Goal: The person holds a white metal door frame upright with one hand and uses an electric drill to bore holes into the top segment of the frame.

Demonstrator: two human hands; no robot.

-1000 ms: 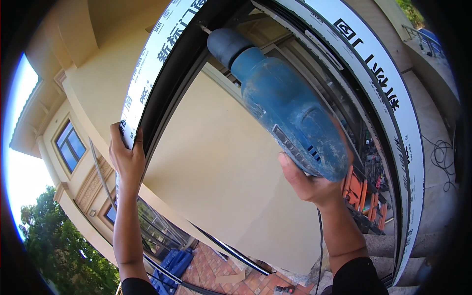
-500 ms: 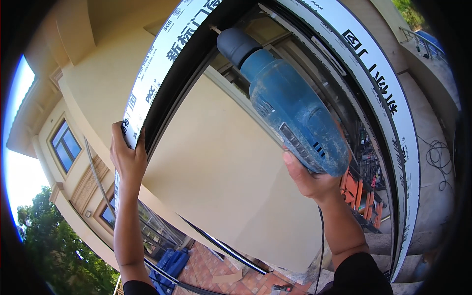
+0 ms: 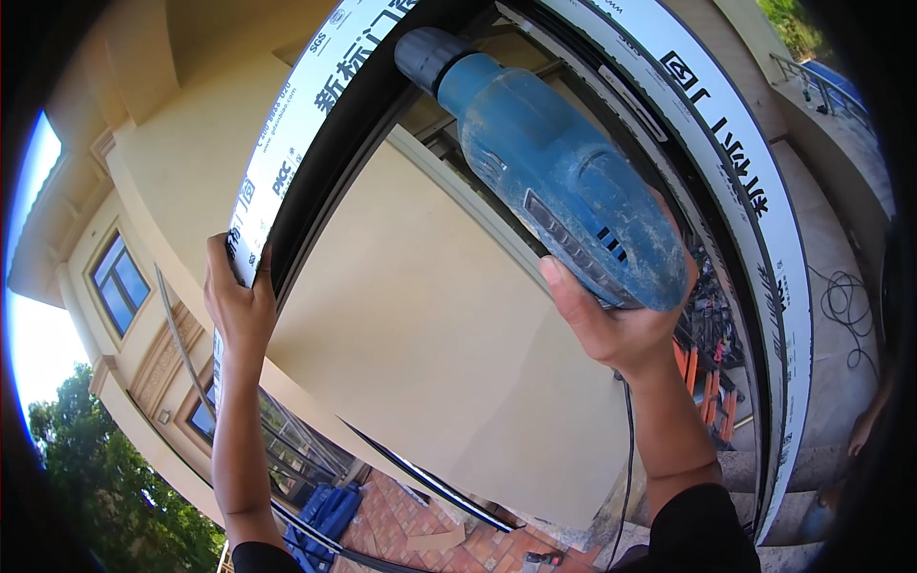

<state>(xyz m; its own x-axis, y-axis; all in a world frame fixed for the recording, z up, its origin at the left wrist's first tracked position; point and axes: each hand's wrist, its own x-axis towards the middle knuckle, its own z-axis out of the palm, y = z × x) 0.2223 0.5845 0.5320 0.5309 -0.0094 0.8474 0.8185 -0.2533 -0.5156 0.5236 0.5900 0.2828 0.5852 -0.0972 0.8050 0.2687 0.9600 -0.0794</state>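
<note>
My left hand (image 3: pixel 239 306) is closed around the left upright of a black metal frame (image 3: pixel 349 143) covered in white printed protective film (image 3: pixel 263 177). My right hand (image 3: pixel 616 329) grips a dusty blue power drill (image 3: pixel 564 172) from below, thumb along its side. The drill's dark grey chuck (image 3: pixel 425 57) is up against the black inner face of the frame near the top; the bit is hidden. A black cable (image 3: pixel 629 449) hangs beneath the drill.
A beige wall (image 3: pixel 430 315) fills the opening. Below are brick paving (image 3: pixel 449 501), blue stacked items (image 3: pixel 320 516) and orange objects (image 3: pixel 707 401) among clutter. A coiled cable (image 3: pixel 845 315) lies at right, where another person's hand (image 3: pixel 864 430) shows at the edge.
The drill and my right hand have shifted up and left, and the bit has gone out of sight at the frame. Another person's hand has appeared at the right edge.
</note>
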